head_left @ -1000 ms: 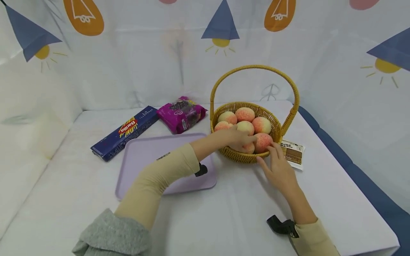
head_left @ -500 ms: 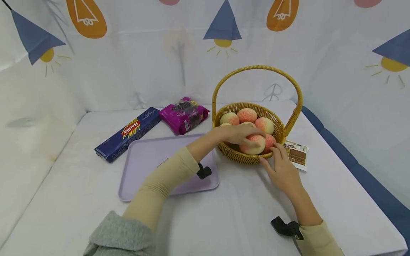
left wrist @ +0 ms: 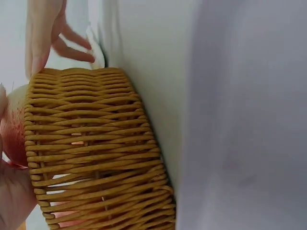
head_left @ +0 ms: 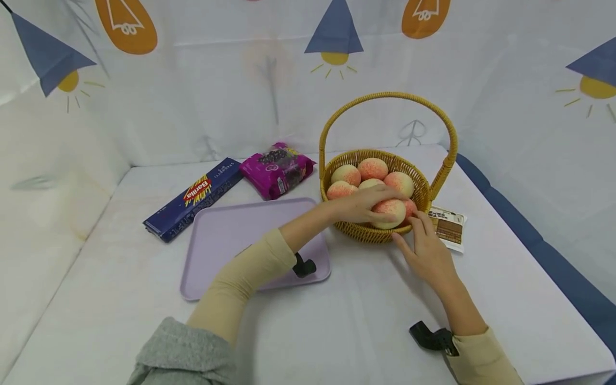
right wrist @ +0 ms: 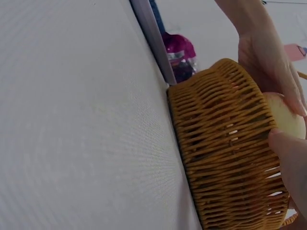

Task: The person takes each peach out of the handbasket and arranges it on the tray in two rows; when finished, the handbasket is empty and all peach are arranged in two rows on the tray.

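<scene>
A yellow-brown wicker basket (head_left: 363,233) with a tall arched handle holds several pink-and-cream peaches. My left hand (head_left: 358,207) reaches over its left side and grips a peach (head_left: 392,213) at the front, thumb below and fingers on top. At the front right rim rests my right hand (head_left: 428,256), thumb outside the wall and fingertips over the edge beside another reddish peach (head_left: 410,207). The left wrist view shows the gripped peach (left wrist: 14,127) just above the woven wall (left wrist: 91,139). In the right wrist view my right thumb (right wrist: 290,151) touches the rim.
A lilac tray (head_left: 207,256) lies left of the basket, under my left forearm. Behind it are a blue Barilla spaghetti box (head_left: 192,200) and a purple snack bag (head_left: 276,171). A brown-and-white packet (head_left: 449,230) sits right of the basket. The table's right edge (head_left: 539,251) slopes away.
My left hand, earlier reaching down among the peaches, now has one in its grip, raised slightly at the basket's front. The right hand stays at the rim.
</scene>
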The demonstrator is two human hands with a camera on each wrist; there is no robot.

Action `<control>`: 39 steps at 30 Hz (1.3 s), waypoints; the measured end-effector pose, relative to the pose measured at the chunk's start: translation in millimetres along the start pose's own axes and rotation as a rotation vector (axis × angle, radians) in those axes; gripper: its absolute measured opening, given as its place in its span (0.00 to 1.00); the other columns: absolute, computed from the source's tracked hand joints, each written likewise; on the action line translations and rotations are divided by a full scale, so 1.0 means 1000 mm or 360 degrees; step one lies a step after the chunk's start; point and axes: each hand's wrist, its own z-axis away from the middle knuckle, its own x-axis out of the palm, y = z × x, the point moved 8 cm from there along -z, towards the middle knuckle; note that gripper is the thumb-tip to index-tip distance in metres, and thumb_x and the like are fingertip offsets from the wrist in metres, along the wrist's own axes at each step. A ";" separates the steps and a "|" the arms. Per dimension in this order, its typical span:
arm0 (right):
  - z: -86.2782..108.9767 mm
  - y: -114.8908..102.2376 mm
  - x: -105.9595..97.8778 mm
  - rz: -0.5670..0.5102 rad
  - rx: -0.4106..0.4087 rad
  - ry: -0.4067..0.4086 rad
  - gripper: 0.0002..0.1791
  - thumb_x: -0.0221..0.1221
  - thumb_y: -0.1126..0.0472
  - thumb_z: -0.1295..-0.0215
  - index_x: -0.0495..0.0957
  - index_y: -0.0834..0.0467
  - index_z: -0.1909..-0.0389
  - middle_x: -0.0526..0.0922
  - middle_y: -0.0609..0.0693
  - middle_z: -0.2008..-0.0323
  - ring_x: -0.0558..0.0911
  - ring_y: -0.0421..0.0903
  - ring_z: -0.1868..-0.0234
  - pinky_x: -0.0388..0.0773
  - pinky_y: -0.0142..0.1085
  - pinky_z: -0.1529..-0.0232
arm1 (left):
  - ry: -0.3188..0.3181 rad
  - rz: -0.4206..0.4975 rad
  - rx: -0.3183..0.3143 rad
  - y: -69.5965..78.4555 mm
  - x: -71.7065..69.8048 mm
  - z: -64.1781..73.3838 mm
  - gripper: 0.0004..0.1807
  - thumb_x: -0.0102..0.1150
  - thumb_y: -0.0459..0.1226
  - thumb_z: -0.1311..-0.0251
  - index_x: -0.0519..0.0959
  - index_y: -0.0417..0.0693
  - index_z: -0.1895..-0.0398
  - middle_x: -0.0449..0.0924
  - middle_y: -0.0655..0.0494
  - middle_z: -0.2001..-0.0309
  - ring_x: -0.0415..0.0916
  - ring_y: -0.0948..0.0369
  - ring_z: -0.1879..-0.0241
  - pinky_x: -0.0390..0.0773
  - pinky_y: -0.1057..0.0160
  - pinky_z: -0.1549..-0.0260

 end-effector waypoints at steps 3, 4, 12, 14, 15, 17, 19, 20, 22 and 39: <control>-0.001 0.000 -0.001 0.0000 0.0000 -0.0001 0.33 0.47 0.44 0.33 0.59 0.68 0.42 0.55 0.63 0.38 0.64 0.64 0.43 0.68 0.57 0.55 | -0.0008 -0.0106 0.0012 0.003 0.005 0.006 0.31 0.54 0.46 0.39 0.60 0.50 0.34 0.57 0.53 0.35 0.49 0.65 0.36 0.52 0.70 0.41; -0.001 0.000 -0.001 0.0005 -0.0002 0.0001 0.33 0.46 0.44 0.33 0.59 0.69 0.42 0.55 0.63 0.38 0.65 0.64 0.43 0.68 0.57 0.55 | 0.0002 -0.0126 0.0034 0.004 0.006 0.008 0.32 0.54 0.47 0.39 0.60 0.51 0.34 0.56 0.53 0.34 0.48 0.65 0.36 0.52 0.70 0.41; -0.001 0.001 -0.001 0.0007 0.0015 -0.0021 0.34 0.46 0.43 0.33 0.59 0.68 0.41 0.54 0.64 0.37 0.65 0.66 0.44 0.68 0.59 0.55 | 0.0221 -0.0238 0.0308 0.016 0.008 0.015 0.31 0.56 0.42 0.40 0.61 0.41 0.36 0.57 0.47 0.37 0.52 0.62 0.36 0.52 0.72 0.41; -0.002 0.001 -0.001 0.0002 0.0016 -0.0023 0.34 0.45 0.43 0.33 0.59 0.68 0.41 0.54 0.64 0.37 0.66 0.66 0.44 0.67 0.59 0.55 | 0.0284 -0.0312 0.0324 0.018 0.006 0.017 0.30 0.57 0.42 0.41 0.63 0.42 0.37 0.59 0.46 0.38 0.56 0.61 0.38 0.55 0.71 0.42; -0.002 0.000 -0.002 -0.0004 0.0015 -0.0022 0.34 0.45 0.43 0.33 0.59 0.68 0.40 0.54 0.64 0.37 0.65 0.66 0.44 0.67 0.59 0.55 | 0.0320 -0.0358 0.0326 0.019 0.003 0.019 0.29 0.57 0.42 0.41 0.64 0.42 0.38 0.60 0.45 0.38 0.57 0.61 0.38 0.57 0.71 0.43; -0.003 -0.002 -0.002 -0.0015 0.0009 -0.0019 0.34 0.45 0.43 0.32 0.59 0.68 0.40 0.54 0.64 0.37 0.65 0.66 0.44 0.67 0.59 0.54 | 0.0387 -0.0413 0.0311 0.020 -0.003 0.022 0.28 0.59 0.41 0.42 0.67 0.43 0.39 0.61 0.44 0.39 0.59 0.59 0.39 0.59 0.72 0.44; -0.004 -0.002 -0.002 -0.0020 0.0009 -0.0022 0.34 0.44 0.43 0.32 0.59 0.68 0.40 0.54 0.64 0.36 0.65 0.66 0.43 0.66 0.59 0.53 | 0.0442 -0.0451 0.0298 0.021 -0.010 0.027 0.28 0.61 0.40 0.43 0.68 0.44 0.40 0.63 0.44 0.39 0.59 0.59 0.39 0.60 0.72 0.45; -0.004 -0.002 -0.002 -0.0022 0.0015 -0.0027 0.34 0.44 0.43 0.32 0.58 0.68 0.40 0.53 0.64 0.36 0.65 0.66 0.43 0.66 0.59 0.53 | 0.0465 -0.0470 0.0293 0.021 -0.013 0.029 0.27 0.61 0.40 0.44 0.69 0.45 0.40 0.63 0.44 0.39 0.59 0.58 0.39 0.60 0.72 0.45; -0.003 -0.001 -0.002 -0.0015 0.0030 -0.0039 0.35 0.44 0.42 0.32 0.58 0.68 0.40 0.53 0.64 0.36 0.65 0.66 0.43 0.66 0.59 0.53 | 0.0489 -0.0489 0.0281 0.022 -0.019 0.033 0.27 0.62 0.39 0.44 0.70 0.46 0.41 0.62 0.44 0.39 0.58 0.58 0.38 0.60 0.72 0.45; -0.002 -0.001 -0.002 -0.0040 0.0046 -0.0074 0.35 0.42 0.42 0.32 0.57 0.68 0.39 0.51 0.65 0.35 0.61 0.68 0.41 0.61 0.61 0.50 | 0.0649 -0.0574 0.0097 0.009 -0.064 0.091 0.26 0.63 0.34 0.47 0.71 0.44 0.44 0.65 0.40 0.42 0.71 0.50 0.50 0.67 0.67 0.49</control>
